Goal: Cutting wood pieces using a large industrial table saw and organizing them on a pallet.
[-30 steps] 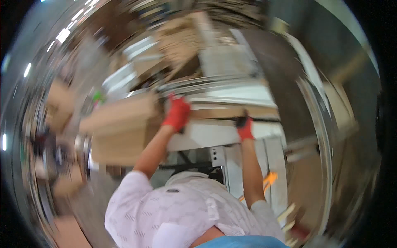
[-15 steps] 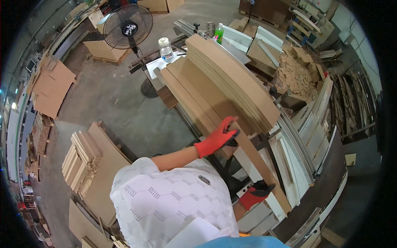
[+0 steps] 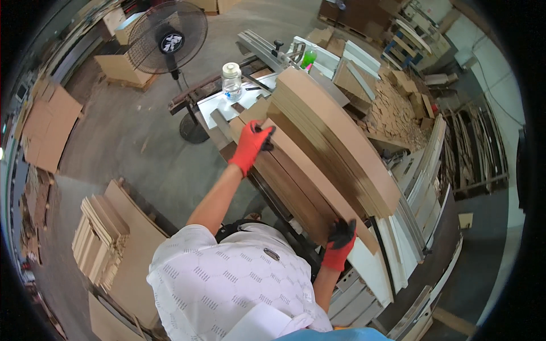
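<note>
Both my hands wear red gloves with black palms and fingertips. Between them is a long, narrow brown board (image 3: 318, 177), slanting from far left to near right. My left hand (image 3: 253, 145) is closed round its far end, fingertips over the edge. Toward the near end my right hand (image 3: 340, 243) grips its lower edge, with part of the fingers hidden. Just beyond the board stands a stack of curved brown boards (image 3: 347, 139), set on edge close together. Under and beside the held board, more flat brown boards (image 3: 290, 190) lie on the machine table.
A lidded clear jar (image 3: 232, 85) and a green bottle (image 3: 309, 55) stand at the table's far end. A black fan (image 3: 170, 42) is at far left. Cut strips (image 3: 99, 238) lie stacked on a panel at left. Offcuts (image 3: 398, 111) are heaped at far right.
The held board has moved left and away from me, alongside the stack. My left hand has shifted to its far end; my right hand has moved up and left with it.
</note>
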The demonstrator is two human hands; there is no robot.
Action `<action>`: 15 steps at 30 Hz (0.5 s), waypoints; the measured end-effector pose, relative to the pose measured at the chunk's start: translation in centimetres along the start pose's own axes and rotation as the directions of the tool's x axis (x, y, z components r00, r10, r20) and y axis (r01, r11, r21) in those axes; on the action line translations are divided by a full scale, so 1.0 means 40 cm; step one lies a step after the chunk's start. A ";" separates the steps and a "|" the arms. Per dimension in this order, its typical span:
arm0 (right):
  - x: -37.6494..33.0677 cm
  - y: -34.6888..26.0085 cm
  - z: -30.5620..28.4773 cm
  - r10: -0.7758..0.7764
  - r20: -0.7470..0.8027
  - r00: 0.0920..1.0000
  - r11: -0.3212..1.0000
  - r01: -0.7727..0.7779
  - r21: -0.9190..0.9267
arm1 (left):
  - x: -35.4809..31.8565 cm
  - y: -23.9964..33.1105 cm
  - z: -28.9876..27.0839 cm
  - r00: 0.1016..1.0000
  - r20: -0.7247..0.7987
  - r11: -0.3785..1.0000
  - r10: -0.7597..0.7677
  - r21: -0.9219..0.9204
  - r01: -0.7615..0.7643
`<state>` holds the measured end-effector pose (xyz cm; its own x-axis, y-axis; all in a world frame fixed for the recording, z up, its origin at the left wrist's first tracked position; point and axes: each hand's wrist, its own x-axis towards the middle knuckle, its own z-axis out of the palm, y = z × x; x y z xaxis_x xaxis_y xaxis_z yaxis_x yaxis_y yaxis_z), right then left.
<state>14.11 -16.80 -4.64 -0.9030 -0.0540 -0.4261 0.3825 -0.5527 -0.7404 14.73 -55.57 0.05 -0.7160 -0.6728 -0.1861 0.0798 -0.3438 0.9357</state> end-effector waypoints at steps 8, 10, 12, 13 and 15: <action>0.129 0.072 0.217 0.151 -0.086 0.985 0.988 -0.147 0.053 | 0.348 -0.004 -0.101 0.993 0.118 0.930 0.027 0.362 -0.069; 0.180 0.073 0.184 0.262 -0.050 0.964 0.964 -0.259 0.062 | 0.375 -0.005 -0.061 0.989 0.148 0.932 -0.030 0.363 -0.026; 0.210 0.099 0.181 0.183 -0.091 0.979 0.982 -0.177 0.074 | 0.440 -0.082 -0.096 0.990 0.111 0.923 0.082 0.367 -0.117; 0.200 0.096 0.186 0.174 -0.060 0.983 0.985 -0.174 0.005 | 0.446 -0.080 -0.081 0.987 0.148 0.872 0.070 0.471 -0.132; 0.173 0.068 0.206 0.200 -0.036 0.979 0.974 -0.203 -0.100 | 0.413 -0.036 -0.066 0.983 0.180 0.833 0.030 0.539 -0.124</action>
<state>7.31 -25.54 -5.31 -0.8004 -0.1333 -0.5844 0.5754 -0.4441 -0.6867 4.62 -67.91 -5.17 -0.8264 -0.5539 -0.1014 -0.2189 0.1502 0.9641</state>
